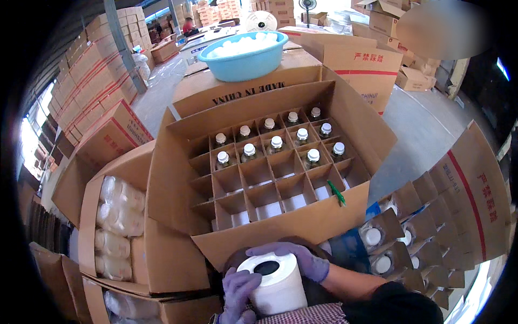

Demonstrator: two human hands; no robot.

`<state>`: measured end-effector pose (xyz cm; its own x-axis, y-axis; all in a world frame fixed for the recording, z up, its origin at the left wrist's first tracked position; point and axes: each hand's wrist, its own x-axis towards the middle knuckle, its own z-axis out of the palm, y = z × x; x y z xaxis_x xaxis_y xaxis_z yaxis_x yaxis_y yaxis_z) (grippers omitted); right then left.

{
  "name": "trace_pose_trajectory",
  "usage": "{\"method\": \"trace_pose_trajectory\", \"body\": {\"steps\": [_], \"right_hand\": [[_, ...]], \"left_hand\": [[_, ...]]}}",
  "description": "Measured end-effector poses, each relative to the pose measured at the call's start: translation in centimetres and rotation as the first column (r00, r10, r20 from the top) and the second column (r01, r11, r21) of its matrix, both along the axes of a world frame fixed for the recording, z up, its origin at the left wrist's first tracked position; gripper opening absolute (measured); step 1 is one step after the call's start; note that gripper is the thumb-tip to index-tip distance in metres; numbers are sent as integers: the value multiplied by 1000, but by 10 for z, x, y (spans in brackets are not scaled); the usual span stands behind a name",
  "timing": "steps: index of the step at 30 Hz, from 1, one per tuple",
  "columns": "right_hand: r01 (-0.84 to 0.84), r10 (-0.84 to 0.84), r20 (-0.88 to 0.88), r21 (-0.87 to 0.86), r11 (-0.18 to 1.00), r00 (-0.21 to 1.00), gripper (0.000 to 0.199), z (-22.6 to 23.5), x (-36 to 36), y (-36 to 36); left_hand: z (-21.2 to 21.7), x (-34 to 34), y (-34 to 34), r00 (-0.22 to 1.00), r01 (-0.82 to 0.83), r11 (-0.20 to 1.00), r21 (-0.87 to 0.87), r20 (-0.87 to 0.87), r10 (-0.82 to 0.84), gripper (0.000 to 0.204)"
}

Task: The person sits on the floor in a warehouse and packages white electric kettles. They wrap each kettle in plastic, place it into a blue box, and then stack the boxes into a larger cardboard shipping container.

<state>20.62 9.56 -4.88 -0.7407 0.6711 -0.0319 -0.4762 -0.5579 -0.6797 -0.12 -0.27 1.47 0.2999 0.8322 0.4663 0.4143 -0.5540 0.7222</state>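
Where the near wall of an open divided carton (302, 218) slopes toward the person, both gloved hands grip a white roll (281, 294) just outside its near edge. The left hand (240, 291), fingers curled, closes on the roll's left side; the right hand (295, 259) wraps its far and right side, below the dark core hole. The roll's visible face is plain, without print.

On a flap at the carton's far edge, black block lettering (248, 93) appears upside down. Red characters (368, 56) above a red stripe mark a cardboard flap beyond the far right corner; a flap of the right-hand carton (469, 202) carries similar red characters, a stripe and a smaller printed code.

Twelve white-capped clear bottles (276, 142) fill cells toward the carton's far edge; a slim green object (336, 193) lies across the near edge, close to the right corner. A blue basin (243, 65) of white pieces sits past the far edge.

Cardboard stacks (94, 75), a metal post (123, 43) and a fan (307, 5) stand around a grey warehouse floor (410, 121).
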Motion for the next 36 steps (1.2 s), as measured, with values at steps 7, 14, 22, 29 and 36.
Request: {"method": "trace_pose_trajectory", "body": {"steps": [7, 14, 22, 29, 36], "right_hand": [[-142, 97, -311, -128, 982, 946, 46, 75, 1, -41], [-14, -661, 216, 955, 297, 719, 36, 118, 29, -21], [-431, -231, 365, 802, -414, 902, 56, 230, 6, -123], [-391, -433, 609, 778, 492, 665, 56, 114, 57, -78], [-524, -455, 411, 838, -154, 790, 91, 187, 27, -110]], "left_hand": [[-85, -38, 36, 929, 1, 902, -432, 334, 159, 51], [-95, -27, 116, 945, -191, 980, -61, -281, 167, 38], [12, 38, -7, 855, 487, 727, -484, 436, -282, 43], [-10, 48, -92, 898, -55, 886, -461, 365, 245, 72], [29, -22, -69, 842, 496, 556, -667, 526, -120, 80]]}}
